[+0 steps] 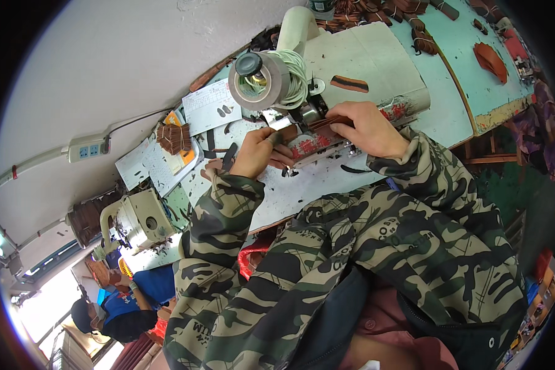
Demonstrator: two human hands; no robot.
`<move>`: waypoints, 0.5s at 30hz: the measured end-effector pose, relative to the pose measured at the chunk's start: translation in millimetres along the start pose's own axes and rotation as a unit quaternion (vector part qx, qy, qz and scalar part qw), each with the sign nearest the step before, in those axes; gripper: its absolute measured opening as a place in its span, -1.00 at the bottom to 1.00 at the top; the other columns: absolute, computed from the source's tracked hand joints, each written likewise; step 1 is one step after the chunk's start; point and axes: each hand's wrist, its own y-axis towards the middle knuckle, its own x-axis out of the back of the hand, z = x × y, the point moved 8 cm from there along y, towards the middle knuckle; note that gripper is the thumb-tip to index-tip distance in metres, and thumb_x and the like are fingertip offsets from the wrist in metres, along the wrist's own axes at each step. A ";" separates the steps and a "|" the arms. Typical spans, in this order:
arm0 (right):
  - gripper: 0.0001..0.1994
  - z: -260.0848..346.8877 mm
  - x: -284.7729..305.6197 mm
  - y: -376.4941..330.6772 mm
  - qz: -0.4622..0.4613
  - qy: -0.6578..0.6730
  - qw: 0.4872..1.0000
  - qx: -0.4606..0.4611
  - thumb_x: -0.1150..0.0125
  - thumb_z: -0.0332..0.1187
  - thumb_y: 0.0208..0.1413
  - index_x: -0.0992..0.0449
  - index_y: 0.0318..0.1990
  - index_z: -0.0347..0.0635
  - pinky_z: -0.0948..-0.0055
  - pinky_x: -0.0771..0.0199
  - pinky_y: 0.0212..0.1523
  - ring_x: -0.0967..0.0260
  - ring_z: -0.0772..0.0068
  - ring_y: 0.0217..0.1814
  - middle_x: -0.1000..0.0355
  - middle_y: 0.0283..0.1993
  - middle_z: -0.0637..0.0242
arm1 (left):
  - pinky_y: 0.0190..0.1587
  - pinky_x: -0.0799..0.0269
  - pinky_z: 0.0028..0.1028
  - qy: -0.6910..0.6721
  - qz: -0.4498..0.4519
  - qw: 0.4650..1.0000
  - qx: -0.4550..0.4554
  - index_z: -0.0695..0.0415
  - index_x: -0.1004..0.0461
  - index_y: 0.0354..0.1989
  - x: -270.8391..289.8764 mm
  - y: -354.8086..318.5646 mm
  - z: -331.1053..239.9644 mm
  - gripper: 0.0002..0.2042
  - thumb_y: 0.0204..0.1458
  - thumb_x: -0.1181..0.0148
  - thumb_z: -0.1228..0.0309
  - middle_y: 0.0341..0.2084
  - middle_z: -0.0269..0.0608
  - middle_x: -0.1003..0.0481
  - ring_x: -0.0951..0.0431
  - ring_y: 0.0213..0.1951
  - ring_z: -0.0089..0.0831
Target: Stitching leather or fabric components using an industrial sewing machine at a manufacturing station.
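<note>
My left hand (256, 153) is closed at the left end of the machine's working head, its thumb and fingers on a brown leather-like piece (287, 132). From the right, my right hand (370, 131) pinches a small stack of thin brown strips (327, 123) against the same spot. Both hands work at a cream bench machine (367, 55), whose red-worn metal front (311, 145) lies between them. Where the pieces meet the machine's working part is partly hidden by fingers and metal. An orange-and-black strip (349, 84) lies on top of the machine.
A tape roll (259, 86) and coiled pale cord (293, 79) sit on the machine. Papers (211, 106) and a tied brown bundle (174, 138) lie left. More bundles (423, 41) lie at the back. Dark scraps litter the pale table (271, 203). Another person (126, 302) sits lower left.
</note>
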 end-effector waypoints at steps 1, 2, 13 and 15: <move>-0.78 -0.1 2.7 -0.9 -0.001 -0.002 1.000 -0.001 -0.17 -0.52 -0.02 -0.46 -0.17 -0.36 0.42 -0.44 -0.24 -0.48 0.21 -0.31 -0.48 -0.31 0.06 | -0.47 -0.55 -0.45 0.000 0.002 1.000 -0.002 0.42 -0.31 -0.04 -2.1 1.3 -2.4 -0.71 0.22 0.21 0.44 -0.40 0.06 -0.53 -0.62 -0.46 -0.21; -0.78 -1.3 3.0 -1.6 0.010 0.009 1.000 -0.009 -0.17 -0.52 -0.02 -0.47 -0.17 -0.36 0.42 -0.44 -0.25 -0.48 0.23 -0.32 -0.48 -0.31 0.06 | -0.50 -0.54 -0.45 0.000 0.002 1.000 -0.004 0.42 -0.31 -0.06 -4.2 2.5 -4.0 -0.71 0.22 0.21 0.43 -0.43 0.07 -0.53 -0.61 -0.49 -0.22; -0.76 -3.1 35.1 -3.8 -0.219 0.009 0.975 0.042 -0.22 -0.46 -0.06 -0.48 -0.18 -0.28 0.29 -0.41 -0.14 -0.42 0.03 -0.18 -0.46 -0.18 0.07 | -0.63 -0.47 -0.51 0.037 0.068 0.997 0.006 0.35 -0.34 -0.23 -14.3 12.3 -8.7 -0.73 0.23 0.19 0.35 -0.51 0.01 -0.52 -0.60 -0.55 -0.28; -0.75 -8.5 46.3 -9.2 -0.241 -0.098 0.962 0.083 -0.24 -0.45 -0.08 -0.49 -0.18 -0.25 0.27 -0.38 -0.09 -0.39 0.06 -0.13 -0.45 -0.13 0.13 | -0.64 -0.44 -0.55 0.029 0.073 0.997 -0.014 0.33 -0.35 -0.23 -26.3 10.2 -7.1 -0.72 0.24 0.17 0.32 -0.50 -0.04 -0.51 -0.60 -0.54 -0.33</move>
